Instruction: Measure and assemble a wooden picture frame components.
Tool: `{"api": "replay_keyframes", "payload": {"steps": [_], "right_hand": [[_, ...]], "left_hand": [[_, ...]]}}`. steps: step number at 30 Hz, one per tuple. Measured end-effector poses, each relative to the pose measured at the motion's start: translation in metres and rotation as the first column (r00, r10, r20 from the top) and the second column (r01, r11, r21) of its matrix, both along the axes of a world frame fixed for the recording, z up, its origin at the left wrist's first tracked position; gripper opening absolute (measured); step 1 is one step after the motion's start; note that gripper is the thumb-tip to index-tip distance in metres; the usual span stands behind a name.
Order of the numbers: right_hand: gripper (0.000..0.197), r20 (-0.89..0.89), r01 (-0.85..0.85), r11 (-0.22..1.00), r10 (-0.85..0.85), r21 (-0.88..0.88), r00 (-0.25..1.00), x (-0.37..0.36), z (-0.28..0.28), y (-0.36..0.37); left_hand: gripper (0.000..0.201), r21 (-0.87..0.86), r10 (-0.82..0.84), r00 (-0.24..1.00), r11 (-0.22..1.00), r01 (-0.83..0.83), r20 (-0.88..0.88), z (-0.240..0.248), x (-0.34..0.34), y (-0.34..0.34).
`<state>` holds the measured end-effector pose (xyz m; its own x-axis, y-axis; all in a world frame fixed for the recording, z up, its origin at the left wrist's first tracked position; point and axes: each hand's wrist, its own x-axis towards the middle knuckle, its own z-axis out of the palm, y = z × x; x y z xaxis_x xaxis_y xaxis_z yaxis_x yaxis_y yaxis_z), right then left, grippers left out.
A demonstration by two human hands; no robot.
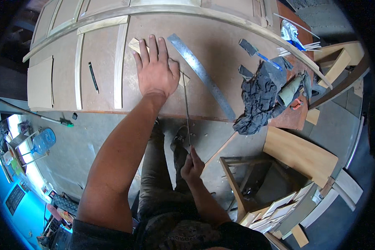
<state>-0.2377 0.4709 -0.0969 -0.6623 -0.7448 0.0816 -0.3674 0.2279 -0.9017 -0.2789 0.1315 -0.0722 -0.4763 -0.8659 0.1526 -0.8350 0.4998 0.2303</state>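
Spreading the left grip (157,75) flat, palm down, over a wood strip (135,45) lying on the surface (106,62) near its front edge. Clamping the right grip (192,166) around the near end of a long thin tool (187,109), with the far end at the strip's right end, left of a metal ruler (201,76).

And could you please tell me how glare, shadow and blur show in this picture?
In the head view, glare brightens the metal strip and soft shadow darkens the tabletop to its right; in that same view, the left hand looks fairly sharp.
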Motion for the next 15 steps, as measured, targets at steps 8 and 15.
{"api": "replay_keyframes", "payload": {"steps": [8,15], "right_hand": [[0.04,-0.041,-0.008,0.998,0.011,0.069,0.999,-0.022,0.001,-0.055],[0.039,-0.11,0.003,0.999,-0.008,-0.043,0.994,-0.04,0.009,-0.087]], "left_hand": [[0.073,-0.002,-0.007,1.0,1.0,0.007,0.0,-0.008,0.006,0.006],[0.073,0.002,0.003,1.0,1.0,-0.003,0.017,-0.004,0.006,0.005]]}}
